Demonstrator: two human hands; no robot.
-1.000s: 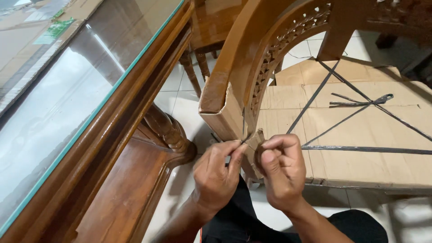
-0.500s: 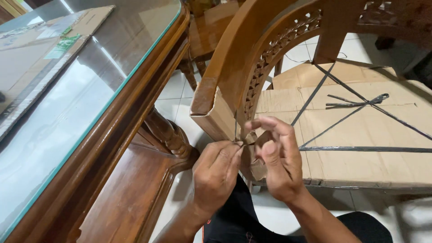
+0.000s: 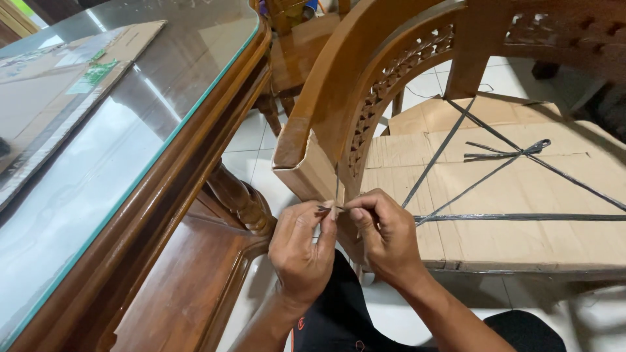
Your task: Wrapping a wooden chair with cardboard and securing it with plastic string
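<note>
- Black plastic string (image 3: 337, 189) ran down the cardboard-wrapped arm end (image 3: 306, 166) of a carved wooden chair (image 3: 391, 72), in the centre of the frame
- The left hand (image 3: 301, 251) and right hand (image 3: 386, 238) met just below that arm end, each with thumb and forefinger pinched together on the string's loose ends where a small knot (image 3: 325, 208) showed
- More of the same string crossed the cardboard over the seat (image 3: 521, 189), at the right of the frame, tied in a knot at the crossing
- The thin string looked liable to slip from the pinch or to cut into the cardboard edge if pulled hard; a sharp tug could tear the wrapping
- No container showed; a flat cardboard sheet (image 3: 59, 85) lay on the glass-topped table (image 3: 163, 124), upper left
</note>
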